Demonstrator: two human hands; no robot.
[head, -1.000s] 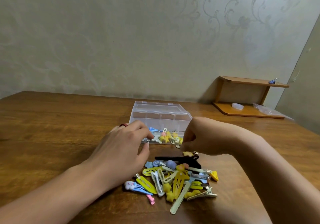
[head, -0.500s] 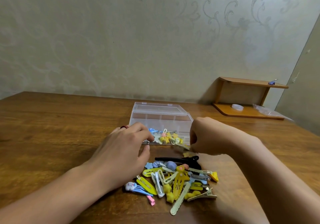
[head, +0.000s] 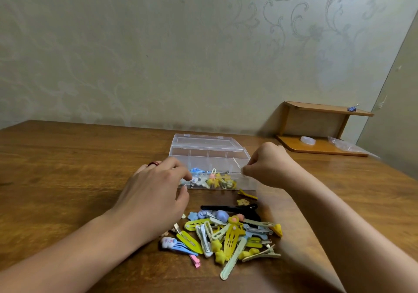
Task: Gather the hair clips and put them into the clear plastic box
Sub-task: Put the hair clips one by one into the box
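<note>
While your left hand [head: 156,193] still rests open by the clear plastic box [head: 210,154] mid-desk, your right hand [head: 269,166] has risen, pinching a blurred clip over it; the pile [head: 226,236] waits.

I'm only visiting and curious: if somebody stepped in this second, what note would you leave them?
Left hand: rests on the table, fingers at the clear plastic box; whether it grips is unclear.
Right hand: raised beside the box, pinching a thin pale clip.
Done: several clips lie in the box's front compartment.
Left: the pile of hair clips on the table, including the long black clip.
</note>
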